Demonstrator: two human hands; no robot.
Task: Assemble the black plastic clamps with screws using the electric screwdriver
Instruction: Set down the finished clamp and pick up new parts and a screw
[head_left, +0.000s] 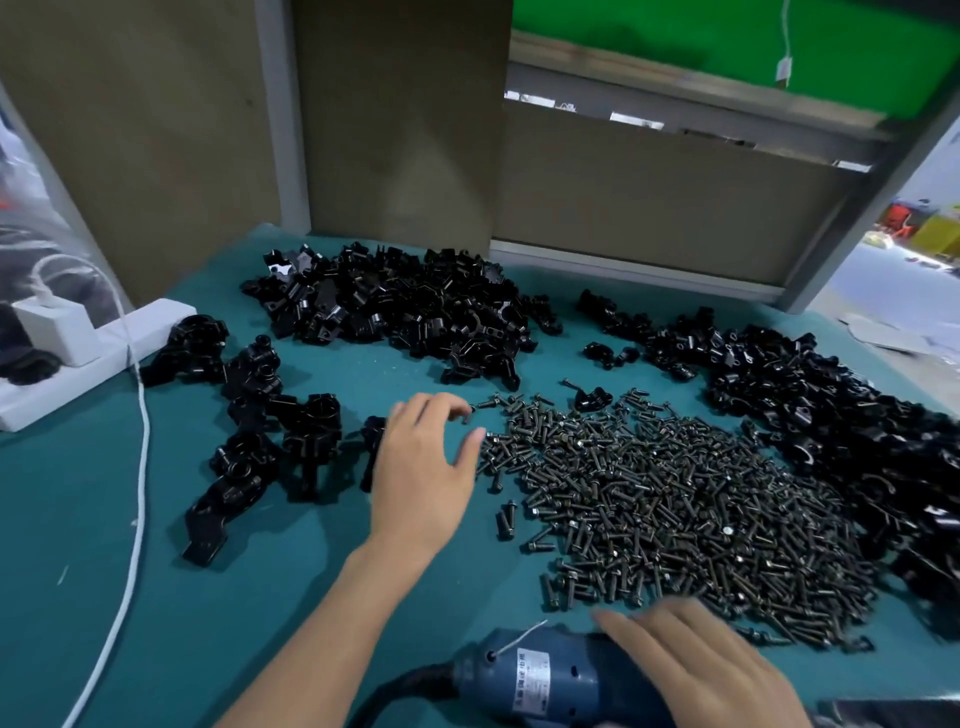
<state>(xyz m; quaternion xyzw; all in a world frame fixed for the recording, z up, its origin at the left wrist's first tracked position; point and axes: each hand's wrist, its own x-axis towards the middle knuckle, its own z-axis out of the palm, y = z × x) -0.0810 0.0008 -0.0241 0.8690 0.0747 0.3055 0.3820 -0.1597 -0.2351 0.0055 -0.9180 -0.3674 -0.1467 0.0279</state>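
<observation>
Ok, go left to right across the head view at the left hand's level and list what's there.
white cable → cluster of black clamps → left hand → screw pile → heap of black clamp parts

A teal fabric mat (104, 519) covers the bench. At its left edge lies a long white plastic power strip (119, 345), with a white block-shaped plug adapter (57, 327) seated in it. A thin white cable (140, 499) runs from the adapter down across the mat to the near edge. Brown cardboard panels (400, 130) stand behind, between grey metal posts (283, 114). A bright green board (727, 47) sits at the top right.
</observation>
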